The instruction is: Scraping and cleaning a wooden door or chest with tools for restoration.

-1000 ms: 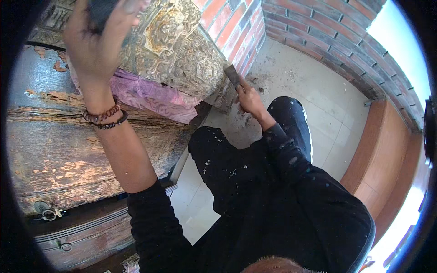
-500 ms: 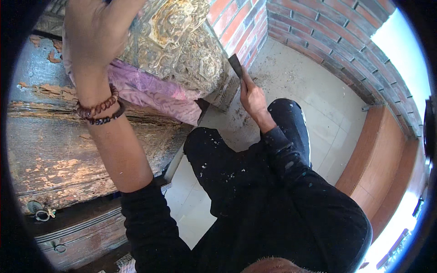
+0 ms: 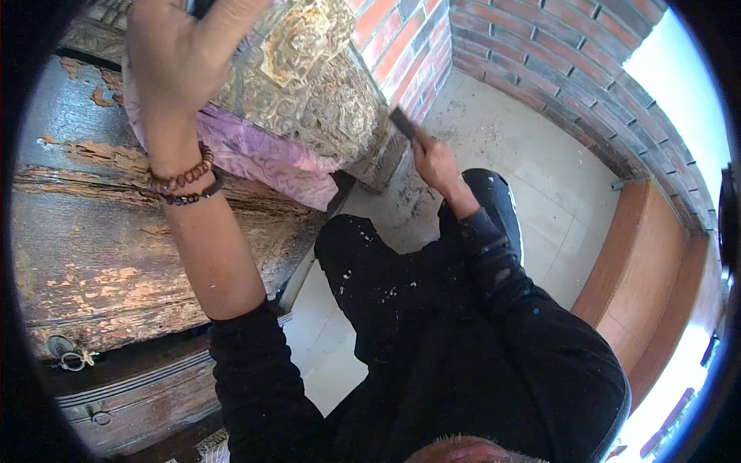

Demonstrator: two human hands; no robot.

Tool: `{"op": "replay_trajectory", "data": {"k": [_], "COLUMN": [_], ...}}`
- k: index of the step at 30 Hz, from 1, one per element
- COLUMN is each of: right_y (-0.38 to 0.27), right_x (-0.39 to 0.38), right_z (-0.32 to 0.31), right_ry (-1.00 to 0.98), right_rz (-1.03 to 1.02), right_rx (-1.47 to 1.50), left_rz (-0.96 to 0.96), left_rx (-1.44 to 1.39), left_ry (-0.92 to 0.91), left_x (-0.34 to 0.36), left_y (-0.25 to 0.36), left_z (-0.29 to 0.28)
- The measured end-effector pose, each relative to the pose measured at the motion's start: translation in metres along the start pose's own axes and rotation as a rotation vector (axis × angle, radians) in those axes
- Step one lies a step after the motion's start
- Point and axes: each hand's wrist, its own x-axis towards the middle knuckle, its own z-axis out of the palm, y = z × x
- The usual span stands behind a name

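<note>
My left hand (image 3: 179, 73) is at the upper left, over a carved wooden panel (image 3: 309, 85) with worn gilt relief. Its fingers run past the top edge of the picture; a small dark thing shows beside the thumb, too cut off to name. Two bead bracelets circle that wrist. Wrapped in my right hand (image 3: 438, 164) is a dark, flat bar (image 3: 402, 123), its blunt end pointing at the panel's right corner with a slight gap. A pink-purple patterned cloth (image 3: 270, 166) lies under the panel, between it and a weathered wooden cabinet (image 3: 108, 255).
The cabinet has flaking paint and ring pulls (image 3: 73, 359). Behind the panel rises a brick wall (image 3: 532, 46). Debris (image 3: 471, 116) is scattered over the tiled floor (image 3: 532, 162). An orange-brown wooden ledge (image 3: 629, 255) stands at right, and my dark-trousered knees are below the panel.
My right hand and the bar have moved slightly toward me and to the right. My left hand has shifted a little to the right. The panel and cloth look nearly the same.
</note>
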Motion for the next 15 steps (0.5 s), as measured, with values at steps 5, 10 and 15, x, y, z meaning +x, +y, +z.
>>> {"op": "replay_trajectory", "data": {"k": [5, 10, 15], "right_y": [0.011, -0.004, -0.014], "right_x": [-0.021, -0.006, -0.049], "right_z": [0.004, 0.011, 0.001], "right_ry": [-0.07, -0.071, -0.146], "right_rz": [-0.069, 0.073, -0.133], "right_rx": [0.017, 0.111, 0.009], "left_rz": [0.099, 0.363, 0.104], "left_rx": [-0.107, 0.152, -0.103], "left_ry": [-0.094, -0.083, -0.07], "left_x": [-0.003, 0.006, 0.001], "left_y": [-0.067, -0.064, -0.075], "left_z": [-0.017, -0.031, -0.027]}}
